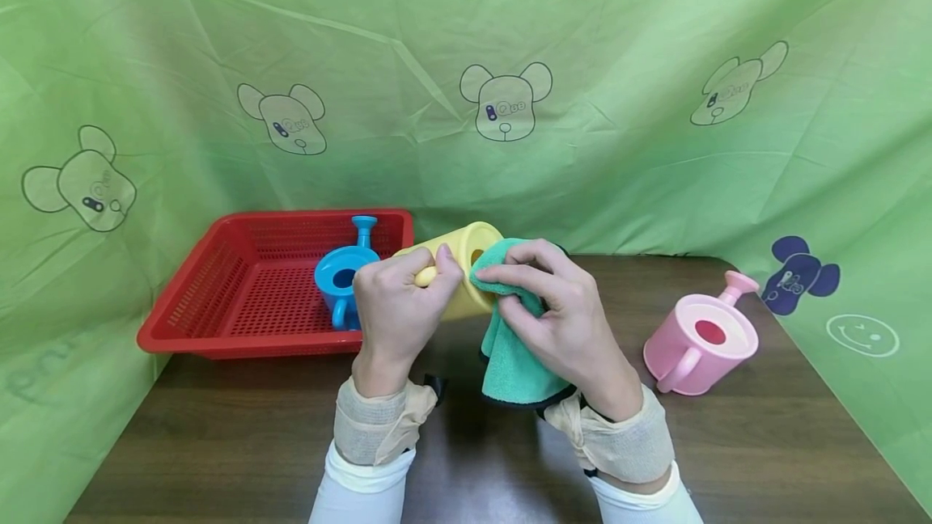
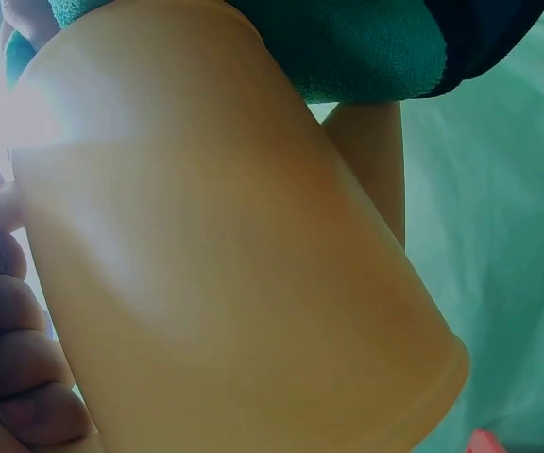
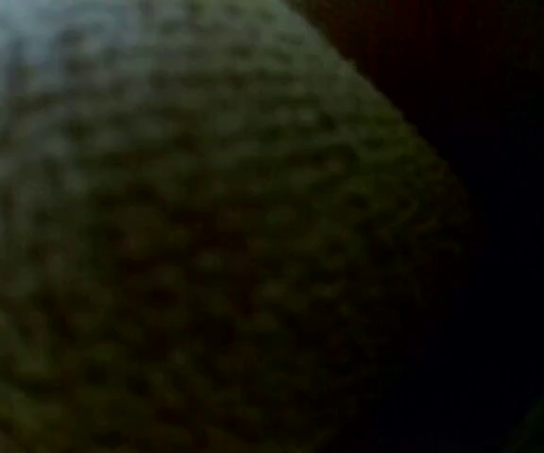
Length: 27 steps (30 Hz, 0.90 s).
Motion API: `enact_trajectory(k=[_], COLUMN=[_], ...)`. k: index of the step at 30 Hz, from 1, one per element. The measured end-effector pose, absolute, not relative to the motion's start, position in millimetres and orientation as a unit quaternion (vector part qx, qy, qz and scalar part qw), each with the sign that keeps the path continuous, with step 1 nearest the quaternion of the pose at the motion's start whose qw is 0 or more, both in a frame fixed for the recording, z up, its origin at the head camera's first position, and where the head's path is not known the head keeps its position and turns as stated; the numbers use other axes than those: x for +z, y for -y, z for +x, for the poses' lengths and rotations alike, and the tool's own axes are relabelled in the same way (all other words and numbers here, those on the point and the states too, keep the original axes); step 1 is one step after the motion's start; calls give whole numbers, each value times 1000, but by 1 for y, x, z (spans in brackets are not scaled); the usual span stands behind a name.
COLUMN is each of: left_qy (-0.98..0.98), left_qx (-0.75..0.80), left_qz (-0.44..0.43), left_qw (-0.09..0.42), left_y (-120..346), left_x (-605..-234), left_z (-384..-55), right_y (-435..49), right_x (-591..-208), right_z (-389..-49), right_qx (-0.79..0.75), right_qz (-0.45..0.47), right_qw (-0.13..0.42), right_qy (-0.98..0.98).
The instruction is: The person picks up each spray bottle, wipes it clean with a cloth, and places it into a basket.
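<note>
A yellow watering can (image 1: 476,238) is tilted above the table, its open top toward the right. My left hand (image 1: 400,297) grips its handle, fingers curled round it; the can's smooth side fills much of the left wrist view. With my right hand (image 1: 557,306) I hold a green cloth (image 1: 520,366) with a dark edge, bunched under the fingers against the can's rim. The cloth's lower part hangs below the hand. In the right wrist view only dark, blurred fabric shows, so the fingers are hidden there.
A red plastic basket (image 1: 233,346) stands at the left with a blue watering can (image 1: 338,265) inside. On the right of the brown table (image 1: 764,451) sits a pink watering can (image 1: 699,342). A green curtain (image 1: 393,160) encloses the back and sides.
</note>
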<state>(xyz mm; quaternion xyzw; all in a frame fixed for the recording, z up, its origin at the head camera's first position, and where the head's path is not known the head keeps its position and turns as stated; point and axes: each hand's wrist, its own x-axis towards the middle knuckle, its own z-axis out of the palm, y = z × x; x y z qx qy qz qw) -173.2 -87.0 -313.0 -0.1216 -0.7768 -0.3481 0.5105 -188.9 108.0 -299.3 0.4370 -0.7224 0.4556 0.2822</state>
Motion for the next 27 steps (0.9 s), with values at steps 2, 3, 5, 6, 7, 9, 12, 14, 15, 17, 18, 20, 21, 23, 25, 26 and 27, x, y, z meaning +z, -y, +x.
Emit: enact_trajectory(k=[2, 3, 5, 6, 7, 9, 12, 14, 15, 17, 18, 20, 21, 23, 25, 26, 27], left_qy=[777, 776, 776, 776, 775, 775, 774, 771, 769, 764, 760, 754, 750, 742, 734, 731, 728], left_qx=[-349, -350, -351, -352, -354, -355, -359, -365, -368, -375, -380, -387, -390, -396, -400, -400, -401], left_qz=[-121, -120, -119, -118, -116, -113, -106, -99, -96, -88, -84, -77, -74, -66, -60, -57, -54], left_qw=[510, 510, 510, 510, 510, 510, 511, 512, 513, 518, 521, 526, 529, 538, 545, 550, 554], left_y=[87, 87, 87, 87, 87, 87, 87, 88, 89, 89, 90, 91, 91, 92, 93, 93, 94], left_x=[-313, -313, -313, -313, -313, -313, -313, -314, -313, -313, -313, -312, -311, -311, -310, -309, -309], left_z=[-173, -173, -173, -173, -174, -174, -174, -174, -174, -173, -173, -173, -173, -173, -173, -173, -172], right_y=[-109, -110, -111, -112, -113, -114, -117, -118, -119, -120, -121, -122, -123, -124, -125, -126, -126], right_x=[-299, -299, -298, -298, -297, -297, -296, -296, -295, -296, -296, -297, -296, -297, -297, -296, -296], right_z=[-189, -189, -190, -190, -190, -190, -190, -190, -190, -190, -190, -191, -191, -192, -192, -192, -193], right_qx=[452, 449, 443, 440, 437, 432, 427, 422, 419, 414, 412, 407, 405, 400, 395, 392, 390], right_qz=[440, 441, 443, 445, 447, 452, 458, 459, 459, 457, 457, 456, 455, 453, 449, 447, 445], right_qw=[277, 276, 272, 271, 270, 269, 265, 264, 262, 260, 258, 257, 256, 257, 260, 263, 265], right_qy=[725, 727, 730, 732, 733, 732, 733, 736, 738, 743, 745, 749, 751, 754, 758, 760, 761])
